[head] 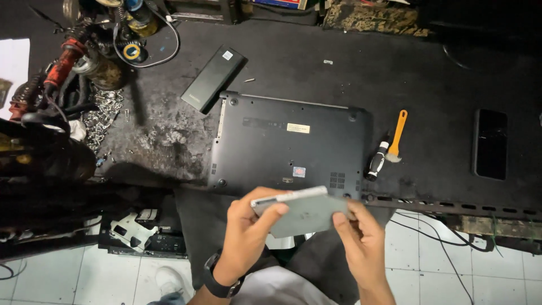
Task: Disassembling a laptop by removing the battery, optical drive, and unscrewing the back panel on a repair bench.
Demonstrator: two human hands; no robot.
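With left hand [248, 226] and right hand [355, 234] gripping the grey drive [302, 212] below the laptop [288, 147], support both ends level.

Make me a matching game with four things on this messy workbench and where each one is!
Things:
1. laptop
2. flat grey drive
3. brush with the orange handle
4. dark phone

Places:
A. far right of the bench, lying flat by itself
B. held between the left hand and the right hand
C. middle of the bench, bottom side up
D. just right of the laptop, beside a screwdriver

Pairs: 1-C, 2-B, 3-D, 4-A
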